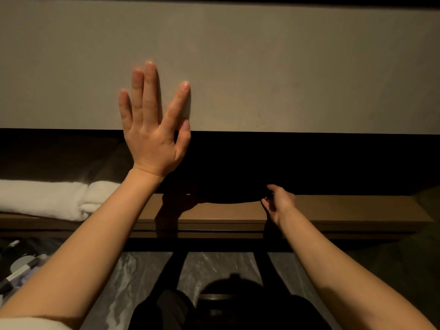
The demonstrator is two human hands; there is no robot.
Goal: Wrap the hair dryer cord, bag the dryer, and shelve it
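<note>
A black bag [226, 195] lies on the brown wooden shelf [345, 210], barely distinct from the dark recess behind it; only its curved lower edge shows. My right hand [278, 202] pinches the bag's right end, fingers closed on the dark fabric. My left hand [153, 122] is raised above the shelf, fingers spread, palm flat against the beige panel [285, 67]. No hair dryer or cord is visible; what the bag holds cannot be seen.
Folded white towels [47, 198] sit on the shelf's left part. Below the shelf is a grey marbled counter [214, 267]. Small toiletry items and a pen-like stick [21, 272] lie at the lower left. A dark rounded shape [228, 298] fills the bottom centre.
</note>
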